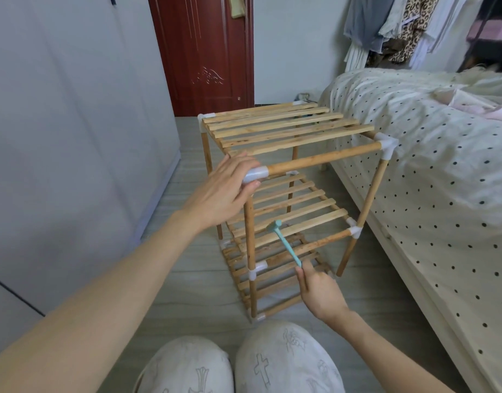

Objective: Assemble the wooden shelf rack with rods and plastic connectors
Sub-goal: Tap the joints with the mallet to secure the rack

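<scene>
Rack (283, 194) stood on the floor betw. the bed (414, 165) and a grey wardrobe (74, 109), three slatted tiers up, looking nearly built. Left hand (224, 191) gripped the near top corner connector (256, 175), fingers wrapped over it, thumb under. Right hand (320, 293) pinched the end of a small teal mallet (283, 242), its head level w/ the middle shelf. Step in hand, prob.: tapping joints tight. Next move likely needs the mallet brought onto a connector while the left hand steadies the frame. Obstacles: bed edge just beside the rack's right posts, knees (238, 364) close to its base; door (204, 52) behind.
</scene>
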A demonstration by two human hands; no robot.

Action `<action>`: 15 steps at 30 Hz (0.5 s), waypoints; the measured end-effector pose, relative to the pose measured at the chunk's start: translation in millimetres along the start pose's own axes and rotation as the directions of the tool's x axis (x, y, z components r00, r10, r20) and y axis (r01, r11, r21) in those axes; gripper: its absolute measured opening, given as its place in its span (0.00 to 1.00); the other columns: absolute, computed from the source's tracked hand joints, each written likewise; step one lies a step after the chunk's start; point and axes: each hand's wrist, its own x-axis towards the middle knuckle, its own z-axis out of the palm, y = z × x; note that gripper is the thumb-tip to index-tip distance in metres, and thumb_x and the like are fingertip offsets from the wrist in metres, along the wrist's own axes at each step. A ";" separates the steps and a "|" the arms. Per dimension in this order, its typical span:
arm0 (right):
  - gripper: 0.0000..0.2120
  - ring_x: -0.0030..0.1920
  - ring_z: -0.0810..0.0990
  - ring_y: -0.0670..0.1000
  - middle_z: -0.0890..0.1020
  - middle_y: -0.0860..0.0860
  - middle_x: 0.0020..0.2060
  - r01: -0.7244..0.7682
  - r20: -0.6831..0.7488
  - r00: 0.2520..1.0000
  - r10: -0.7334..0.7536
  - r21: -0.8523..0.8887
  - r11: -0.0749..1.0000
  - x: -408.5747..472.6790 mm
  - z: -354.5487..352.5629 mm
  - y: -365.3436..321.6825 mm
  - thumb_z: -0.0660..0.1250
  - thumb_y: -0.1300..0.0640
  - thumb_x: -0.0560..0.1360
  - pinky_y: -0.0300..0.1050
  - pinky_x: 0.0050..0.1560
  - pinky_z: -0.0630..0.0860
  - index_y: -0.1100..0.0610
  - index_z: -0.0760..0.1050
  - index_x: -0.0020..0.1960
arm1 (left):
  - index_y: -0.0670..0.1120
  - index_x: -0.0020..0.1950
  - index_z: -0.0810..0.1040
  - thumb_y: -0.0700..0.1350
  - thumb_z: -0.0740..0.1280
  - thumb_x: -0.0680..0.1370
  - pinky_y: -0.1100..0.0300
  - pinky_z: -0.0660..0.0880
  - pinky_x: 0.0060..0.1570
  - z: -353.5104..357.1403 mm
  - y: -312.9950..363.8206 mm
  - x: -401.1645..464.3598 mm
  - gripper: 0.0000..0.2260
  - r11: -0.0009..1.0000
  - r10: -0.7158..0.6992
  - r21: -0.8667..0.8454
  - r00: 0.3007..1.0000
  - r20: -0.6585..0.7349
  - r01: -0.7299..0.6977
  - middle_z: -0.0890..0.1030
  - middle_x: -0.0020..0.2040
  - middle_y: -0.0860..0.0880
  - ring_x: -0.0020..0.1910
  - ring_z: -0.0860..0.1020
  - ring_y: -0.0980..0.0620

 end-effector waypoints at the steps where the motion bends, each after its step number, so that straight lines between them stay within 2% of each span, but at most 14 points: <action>1: 0.14 0.44 0.80 0.61 0.81 0.58 0.44 -0.002 0.078 0.997 0.004 -0.031 1.000 -1.1 1.4 1.0 0.46 0.49 0.82 0.50 0.41 0.72 0.57 0.65 0.54 | 0.44 0.72 0.63 0.56 0.50 0.79 0.53 0.47 0.74 -0.1 -4.0 0.0 0.25 0.999 0.015 0.029 1.000 -0.002 -0.015 0.65 0.73 0.45 0.75 0.55 0.52; 3: 0.16 0.51 0.79 0.61 0.80 0.59 0.51 -0.008 0.286 0.957 0.046 -0.133 0.991 -3.6 5.7 5.0 0.46 0.50 0.82 0.50 0.46 0.72 0.58 0.66 0.59 | 0.46 0.74 0.60 0.61 0.50 0.78 0.51 0.45 0.74 -3.3 -15.5 0.2 0.29 0.997 0.002 0.078 1.000 -0.002 -0.002 0.60 0.75 0.46 0.75 0.51 0.55; 4: 0.17 0.52 0.78 0.60 0.80 0.60 0.53 -0.019 0.323 0.944 0.066 -0.145 0.989 -3.3 4.4 7.4 0.47 0.49 0.82 0.50 0.48 0.73 0.58 0.67 0.60 | 0.48 0.75 0.60 0.63 0.50 0.76 0.48 0.45 0.74 -6.6 -23.4 1.1 0.31 0.997 -0.022 0.079 1.000 0.014 0.021 0.59 0.76 0.47 0.75 0.51 0.55; 6: 0.18 0.52 0.78 0.60 0.80 0.59 0.52 -0.036 0.281 0.957 0.069 -0.120 0.992 -0.2 -5.1 10.4 0.47 0.49 0.82 0.51 0.48 0.73 0.59 0.68 0.59 | 0.57 0.73 0.59 0.67 0.51 0.73 0.42 0.46 0.73 -13.4 -37.8 3.2 0.30 0.997 -0.080 0.028 0.993 0.082 0.078 0.57 0.76 0.49 0.75 0.54 0.52; 8: 0.17 0.50 0.79 0.61 0.80 0.59 0.50 -0.043 0.208 0.977 0.056 -0.067 0.997 5.3 -16.7 11.8 0.47 0.49 0.82 0.51 0.47 0.74 0.59 0.69 0.56 | 0.63 0.70 0.57 0.71 0.50 0.72 0.42 0.46 0.73 -16.3 -45.0 6.5 0.28 0.993 -0.108 -0.023 0.984 0.139 0.113 0.56 0.76 0.49 0.75 0.55 0.49; 10: 0.16 0.47 0.79 0.60 0.81 0.58 0.45 -0.069 0.153 0.987 0.055 0.088 0.994 9.0 -25.3 10.7 0.48 0.50 0.82 0.53 0.48 0.75 0.60 0.69 0.52 | 0.62 0.71 0.57 0.74 0.47 0.71 0.44 0.44 0.73 -12.7 -47.3 9.8 0.32 0.995 -0.099 -0.018 0.984 0.146 0.103 0.55 0.77 0.49 0.76 0.50 0.50; 12: 0.16 0.47 0.79 0.57 0.79 0.54 0.43 -0.114 0.114 0.990 0.082 0.306 0.945 12.1 -29.4 4.3 0.49 0.52 0.82 0.56 0.52 0.74 0.61 0.71 0.50 | 0.59 0.74 0.56 0.74 0.48 0.70 0.45 0.42 0.73 -9.6 -46.1 14.3 0.36 0.997 -0.077 0.003 0.990 0.119 0.077 0.56 0.77 0.49 0.75 0.45 0.53; 15: 0.18 0.50 0.77 0.58 0.77 0.58 0.46 -0.155 0.069 0.988 0.139 0.530 0.834 21.1 -30.6 -12.4 0.51 0.53 0.82 0.58 0.56 0.74 0.65 0.72 0.54 | 0.56 0.76 0.51 0.75 0.52 0.68 0.53 0.41 0.72 -13.3 -35.1 25.8 0.41 0.996 -0.072 -0.047 0.984 0.166 0.081 0.55 0.77 0.48 0.74 0.44 0.58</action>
